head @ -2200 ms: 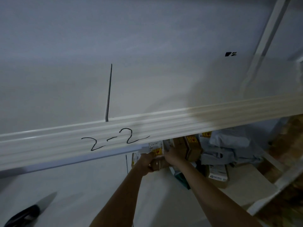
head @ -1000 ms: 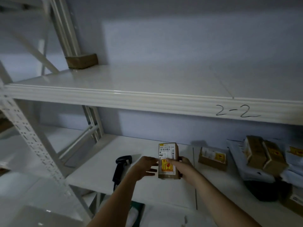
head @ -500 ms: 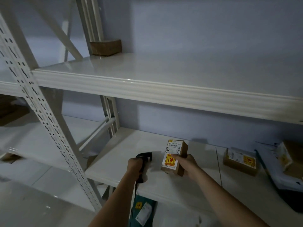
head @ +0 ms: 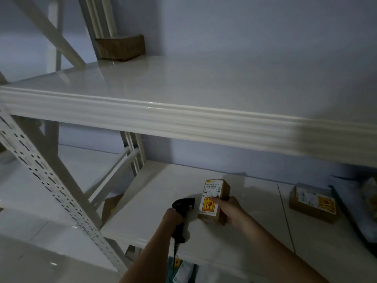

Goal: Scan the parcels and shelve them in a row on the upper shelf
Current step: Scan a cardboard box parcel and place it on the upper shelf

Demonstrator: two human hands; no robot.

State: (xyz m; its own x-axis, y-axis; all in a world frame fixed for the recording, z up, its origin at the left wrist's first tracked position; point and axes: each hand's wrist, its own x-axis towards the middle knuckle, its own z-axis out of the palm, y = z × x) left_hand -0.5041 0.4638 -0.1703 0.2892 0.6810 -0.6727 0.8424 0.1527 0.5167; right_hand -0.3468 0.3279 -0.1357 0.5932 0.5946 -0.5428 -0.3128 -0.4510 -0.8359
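Head view, and on the far left the white perforated steel upright point(head: 47, 180) slants across the frame, with the glossy white upper shelf point(head: 163, 117) running off to the right above the work. One plain brown cardboard box point(head: 120, 48) sits at that shelf's back left corner, apparently the start of the row.

Down at the middle, the left hand point(head: 173, 218) has its fingers wrapped round the grip of a black handheld barcode scanner point(head: 182, 207), its head turned towards the parcel just beside it (aimed at the label, I'd judge, though no beam shows). The right hand point(head: 229, 211) clasps a small upright brown cardboard parcel with a white barcode label and a yellow-red fragile sticker point(head: 215, 198), thumb across the sticker, label face turned to the scanner; whether its base rests on the white lower shelf point(head: 142, 201) is hard to say. So that parcel is down here, not yet shelved.

Further right lies a flat brown carton with a white label and yellow stickers point(head: 313, 203), well apart. Dark bagged goods at the right edge are too dim to name. That deep ribbed front lip of the upper shelf overhangs the hands, something to clear on the lift.
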